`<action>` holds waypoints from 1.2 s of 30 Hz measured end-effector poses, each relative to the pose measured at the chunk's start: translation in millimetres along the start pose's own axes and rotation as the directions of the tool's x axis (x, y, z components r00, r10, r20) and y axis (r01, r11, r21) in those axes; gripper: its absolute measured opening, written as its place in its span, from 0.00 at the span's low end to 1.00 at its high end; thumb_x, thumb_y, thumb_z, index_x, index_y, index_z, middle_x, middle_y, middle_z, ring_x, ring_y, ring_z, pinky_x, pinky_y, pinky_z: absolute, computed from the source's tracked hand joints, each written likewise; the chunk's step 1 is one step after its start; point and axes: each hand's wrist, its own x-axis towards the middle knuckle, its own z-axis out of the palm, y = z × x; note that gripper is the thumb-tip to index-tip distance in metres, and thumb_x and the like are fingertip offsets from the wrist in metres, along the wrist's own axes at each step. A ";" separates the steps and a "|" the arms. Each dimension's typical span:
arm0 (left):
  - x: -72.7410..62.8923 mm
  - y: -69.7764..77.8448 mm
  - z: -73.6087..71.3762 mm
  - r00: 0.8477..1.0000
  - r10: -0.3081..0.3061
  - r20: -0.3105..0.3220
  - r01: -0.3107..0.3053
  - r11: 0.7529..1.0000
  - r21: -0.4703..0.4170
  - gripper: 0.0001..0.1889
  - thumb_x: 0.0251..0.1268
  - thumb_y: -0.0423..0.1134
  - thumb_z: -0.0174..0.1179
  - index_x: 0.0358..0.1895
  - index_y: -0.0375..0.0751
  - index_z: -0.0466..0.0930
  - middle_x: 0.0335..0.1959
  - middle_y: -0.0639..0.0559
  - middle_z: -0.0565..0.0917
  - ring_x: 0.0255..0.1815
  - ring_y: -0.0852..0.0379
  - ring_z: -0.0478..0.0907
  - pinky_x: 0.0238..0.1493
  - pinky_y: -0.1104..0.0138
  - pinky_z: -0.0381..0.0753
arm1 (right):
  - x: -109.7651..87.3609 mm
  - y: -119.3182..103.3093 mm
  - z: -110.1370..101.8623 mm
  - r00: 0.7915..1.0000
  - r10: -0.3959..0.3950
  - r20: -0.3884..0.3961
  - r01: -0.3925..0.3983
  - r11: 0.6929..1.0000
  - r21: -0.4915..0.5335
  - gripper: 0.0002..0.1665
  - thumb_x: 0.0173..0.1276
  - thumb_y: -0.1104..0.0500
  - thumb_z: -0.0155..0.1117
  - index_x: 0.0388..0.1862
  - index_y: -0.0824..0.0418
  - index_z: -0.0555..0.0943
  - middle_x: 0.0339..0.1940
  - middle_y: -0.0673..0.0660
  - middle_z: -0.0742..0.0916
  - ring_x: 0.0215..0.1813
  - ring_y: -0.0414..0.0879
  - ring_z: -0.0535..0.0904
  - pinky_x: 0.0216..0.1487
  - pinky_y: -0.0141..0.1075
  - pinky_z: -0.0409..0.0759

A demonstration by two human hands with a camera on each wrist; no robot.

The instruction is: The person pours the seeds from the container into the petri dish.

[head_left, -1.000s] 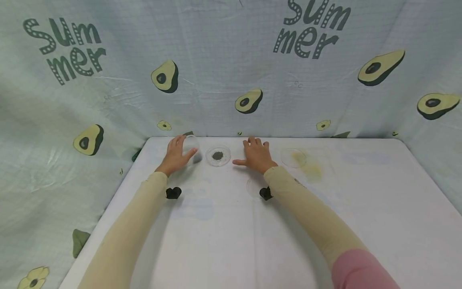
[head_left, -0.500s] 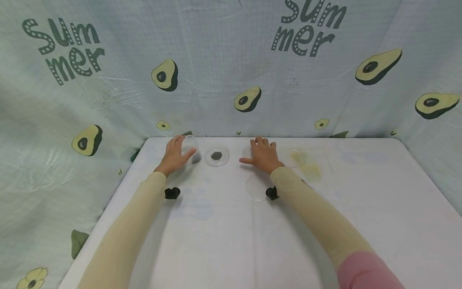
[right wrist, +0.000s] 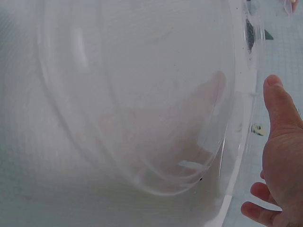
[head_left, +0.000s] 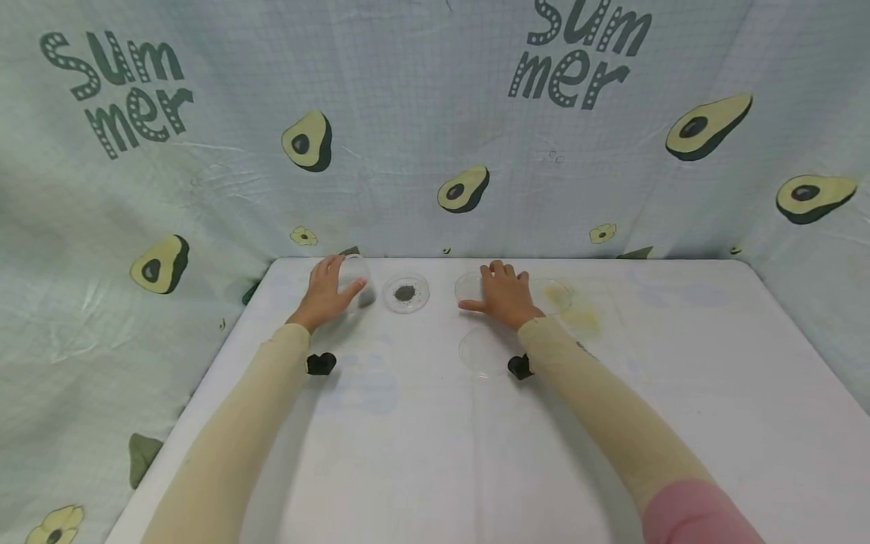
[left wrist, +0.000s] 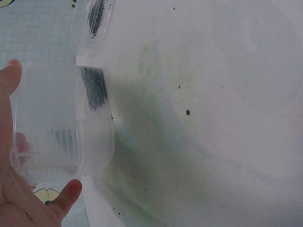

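Observation:
In the head view my left hand (head_left: 325, 293) curves round a clear plastic cup (head_left: 353, 273) at the table's back left. Dark granules (left wrist: 94, 87) lie heaped at one side of the cup's bottom in the left wrist view. My fingers (left wrist: 10, 75) and thumb stand on either side of it. Just right of the cup is a shallow clear dish (head_left: 387, 302) with a small dark pile (head_left: 405, 293) in it. My right hand (head_left: 504, 295), fingers spread and thumb out, is over or beside a clear round dish (head_left: 467, 285), partly hidden; contact cannot be told.
Another clear dish (head_left: 552, 291) lies right of my right hand, near a yellow stain (head_left: 583, 320). A clear round dish (head_left: 479, 352) sits close to the right wrist. Behind the white table (head_left: 408, 453) hangs a cloth (head_left: 387, 136) printed with avocados. Dark specks (left wrist: 187, 112) dot the tabletop.
My right hand has shifted to the right, away from the dish with the dark pile, uncovering more of the clear dishes near it. The left hand keeps its place at the cup.

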 end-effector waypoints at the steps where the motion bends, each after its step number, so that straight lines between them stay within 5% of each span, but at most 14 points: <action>1: -0.2 -0.1 -0.3 1.000 0.002 -0.001 -0.002 1.000 -0.002 0.43 0.71 0.63 0.45 0.78 0.42 0.40 0.79 0.39 0.42 0.79 0.40 0.37 0.75 0.41 0.48 | -1.0 0.7 -0.2 1.000 0.002 0.001 -0.002 1.000 0.006 0.57 0.57 0.25 0.60 0.71 0.63 0.65 0.66 0.63 0.71 0.67 0.60 0.67 0.64 0.60 0.63; 19: 0.0 0.4 -0.6 1.000 0.000 -0.003 0.000 1.000 -0.013 0.43 0.70 0.63 0.46 0.78 0.42 0.41 0.79 0.41 0.42 0.79 0.41 0.37 0.75 0.42 0.48 | -8.8 9.4 0.1 1.000 0.014 0.008 -0.014 1.000 0.001 0.55 0.55 0.25 0.62 0.67 0.65 0.69 0.63 0.66 0.74 0.64 0.62 0.70 0.62 0.62 0.65; 36: -1.1 1.6 0.1 1.000 -0.002 -0.004 0.002 1.000 -0.024 0.46 0.68 0.68 0.45 0.78 0.43 0.41 0.78 0.40 0.43 0.79 0.41 0.37 0.75 0.41 0.47 | -6.7 2.8 4.5 1.000 0.000 -0.006 0.000 0.999 -0.033 0.56 0.55 0.24 0.60 0.68 0.64 0.69 0.62 0.67 0.77 0.65 0.63 0.70 0.67 0.69 0.56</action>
